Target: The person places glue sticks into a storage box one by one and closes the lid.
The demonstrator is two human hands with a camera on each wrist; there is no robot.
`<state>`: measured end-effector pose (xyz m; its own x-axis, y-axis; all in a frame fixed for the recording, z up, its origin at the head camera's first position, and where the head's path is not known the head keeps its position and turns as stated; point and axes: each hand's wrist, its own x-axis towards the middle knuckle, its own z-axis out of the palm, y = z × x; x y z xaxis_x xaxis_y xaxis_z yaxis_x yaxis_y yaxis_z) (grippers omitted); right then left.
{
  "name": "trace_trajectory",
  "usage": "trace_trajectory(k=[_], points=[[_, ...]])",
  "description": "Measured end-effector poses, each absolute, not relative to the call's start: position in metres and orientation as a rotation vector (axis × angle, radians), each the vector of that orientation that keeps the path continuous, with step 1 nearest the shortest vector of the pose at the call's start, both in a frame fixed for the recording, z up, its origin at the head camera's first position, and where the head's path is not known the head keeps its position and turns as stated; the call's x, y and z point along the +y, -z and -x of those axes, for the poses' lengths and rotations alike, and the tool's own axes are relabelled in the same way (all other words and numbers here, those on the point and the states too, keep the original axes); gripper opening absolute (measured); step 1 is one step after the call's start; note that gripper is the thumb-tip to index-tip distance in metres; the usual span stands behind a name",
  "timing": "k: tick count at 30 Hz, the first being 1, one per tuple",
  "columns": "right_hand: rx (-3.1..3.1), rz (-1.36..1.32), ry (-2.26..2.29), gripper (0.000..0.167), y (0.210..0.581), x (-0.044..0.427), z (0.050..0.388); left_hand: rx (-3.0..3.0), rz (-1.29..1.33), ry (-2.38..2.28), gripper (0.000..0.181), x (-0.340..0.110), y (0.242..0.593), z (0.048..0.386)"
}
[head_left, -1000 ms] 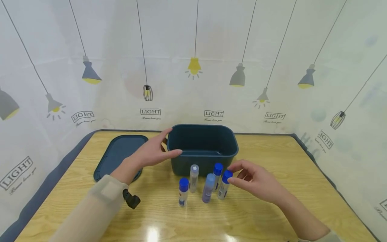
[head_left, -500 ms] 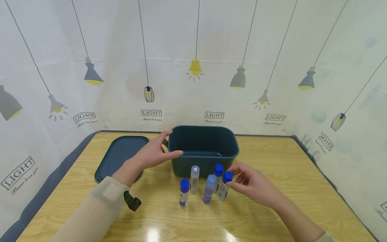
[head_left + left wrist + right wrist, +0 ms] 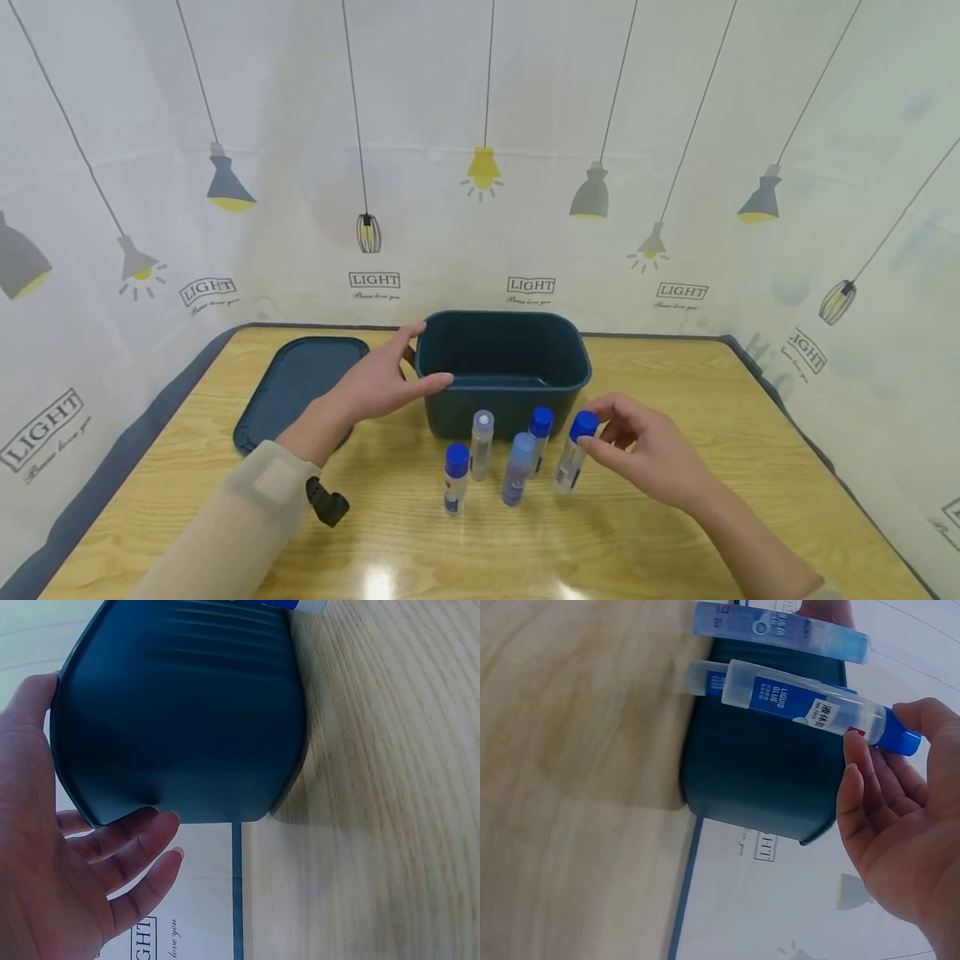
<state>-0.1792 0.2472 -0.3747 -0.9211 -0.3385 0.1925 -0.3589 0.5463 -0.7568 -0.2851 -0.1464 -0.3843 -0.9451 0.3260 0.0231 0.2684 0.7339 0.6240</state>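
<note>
My left hand [image 3: 382, 379] grips the left end of a dark teal plastic bin [image 3: 450, 412], its thumb at the front rim. In the left wrist view the fingers [image 3: 142, 851] curl by the bin's corner. With thumb and fingers, my right hand [image 3: 645, 450] pinches the blue cap of a clear liquid glue bottle [image 3: 787, 697]. That bottle leans to the right; whether its base touches the table, I cannot tell. Upright before the bin stand a blue-capped glue bottle [image 3: 456, 479], a clear-topped one [image 3: 482, 450], a light-blue-capped one [image 3: 516, 471] and another blue-capped one [image 3: 542, 423].
A dark teal lid [image 3: 300, 383] lies flat on the wooden table [image 3: 712, 400], left of the bin. Behind the table hangs a pale cloth [image 3: 420, 108] printed with lamps. A black device [image 3: 327, 500] sits at the left wrist.
Over the last half second the right hand has moved slightly right and up, tilting the pinched glue bottle away from the others. The left hand keeps its place on the bin.
</note>
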Motion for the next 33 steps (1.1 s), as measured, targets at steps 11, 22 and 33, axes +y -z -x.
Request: trace_trajectory(k=[11,22,33], points=[[-2.474,-0.585,-1.234,0.026,0.341,0.251,0.185,2.844,-0.476,-0.996,0.112,-0.146,0.385,0.287],[-2.407,-0.555,-1.282,0.024,0.304,0.238,0.224,2.831,-0.487,-1.051,0.111,-0.147,0.388,0.287],[-2.580,-0.534,-1.302,0.036,0.318,0.210,0.282,2.803,-0.478,-1.099,0.110,-0.145,0.393,0.287]])
